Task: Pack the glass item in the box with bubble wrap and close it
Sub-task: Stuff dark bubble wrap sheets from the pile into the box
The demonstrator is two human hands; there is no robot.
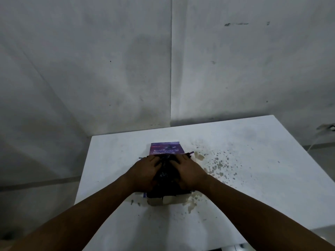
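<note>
A purple printed box (165, 149) lies open on the white table (253, 160), its lid flap folded back away from me and a pale flap (159, 201) sticking out at the near end. Dark bubble wrap (165, 172) fills the open box. My left hand (143, 173) and my right hand (190, 172) both press down flat on the wrap, fingers spread, side by side. The glass item is hidden under the wrap and my hands.
Brown stains and dark specks (215, 165) mark the table to the right of the box. Grey walls (108, 69) meet in a corner behind the table. A cable or plug (326, 127) shows at the far right edge.
</note>
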